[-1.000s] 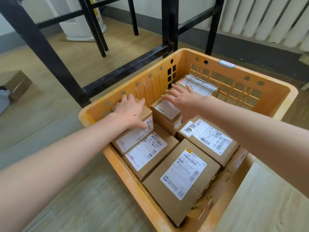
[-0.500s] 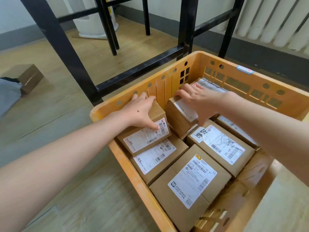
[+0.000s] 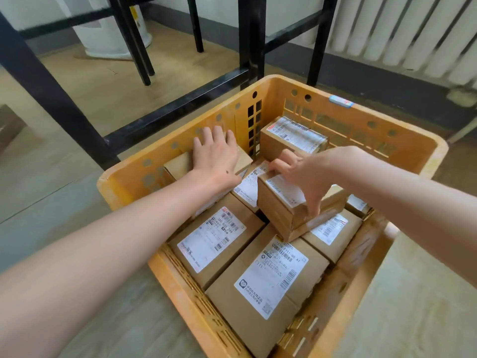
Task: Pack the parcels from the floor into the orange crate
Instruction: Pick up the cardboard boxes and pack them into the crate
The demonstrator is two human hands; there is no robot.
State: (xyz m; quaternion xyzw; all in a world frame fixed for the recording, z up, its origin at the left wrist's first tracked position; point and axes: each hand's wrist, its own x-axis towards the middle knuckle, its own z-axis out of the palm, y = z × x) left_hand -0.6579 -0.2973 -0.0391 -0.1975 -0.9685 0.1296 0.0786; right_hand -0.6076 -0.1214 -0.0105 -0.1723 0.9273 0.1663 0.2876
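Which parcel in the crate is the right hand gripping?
The small parcel in the crate's middle, tilted and raised above its neighbours, right hand curled over its top. The left hand lies flat on another parcel by the left wall.

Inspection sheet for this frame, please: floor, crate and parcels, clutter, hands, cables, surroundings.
Surface: wooden floor; the orange crate stands on it.
Job's things: several labelled parcels lie in the crate; a tilted parcel sits on top of others.
Clutter: brown box on the floor at the left edge, blurred.
Grippers: left hand lies flat on the parcel by the left wall; right hand grips the tilted parcel, fingers over its far edge.
Cables: nothing seen.
Surroundings: black metal frame, white radiator.
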